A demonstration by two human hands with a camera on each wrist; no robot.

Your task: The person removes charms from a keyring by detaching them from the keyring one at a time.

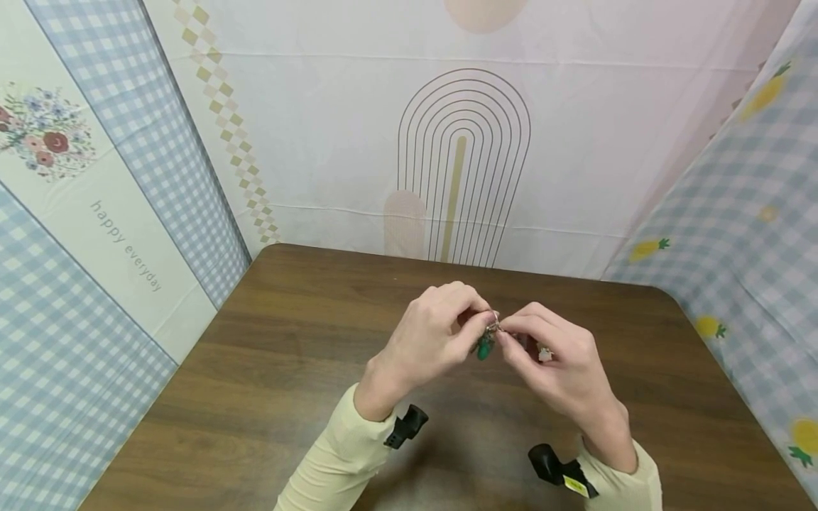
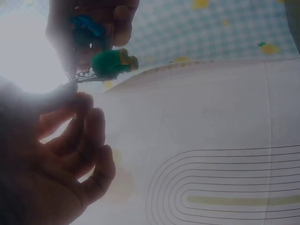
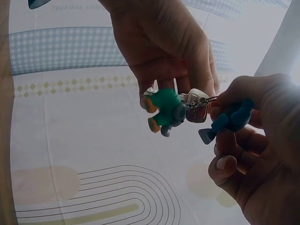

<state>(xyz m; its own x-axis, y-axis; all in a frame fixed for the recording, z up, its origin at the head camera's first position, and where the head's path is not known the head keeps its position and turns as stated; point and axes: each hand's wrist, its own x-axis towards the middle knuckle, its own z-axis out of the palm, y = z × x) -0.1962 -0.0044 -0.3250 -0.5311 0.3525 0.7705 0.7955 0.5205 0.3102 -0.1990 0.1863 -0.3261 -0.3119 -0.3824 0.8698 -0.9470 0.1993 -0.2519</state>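
Both hands hold a small keychain (image 1: pixel 491 330) above the middle of the brown table (image 1: pixel 287 369). My left hand (image 1: pixel 474 328) pinches it at the silver keys (image 3: pixel 194 104) and the short chain (image 2: pixel 84 75). A green figure charm (image 3: pixel 165 111) with orange feet dangles below the fingers and also shows in the head view as the green charm (image 1: pixel 484 348). My right hand (image 1: pixel 513 335) pinches the ring from the other side. Its curled fingers grip a blue charm (image 3: pixel 230 120) on the same ring. The fingertips of the two hands nearly touch.
Patterned cloth walls close in the table on the left (image 1: pixel 96 213), back (image 1: pixel 460 142) and right (image 1: pixel 754 213). A black camera mount sits on each wrist (image 1: pixel 405 426) (image 1: pixel 556 465). Cream sleeves cover both forearms.
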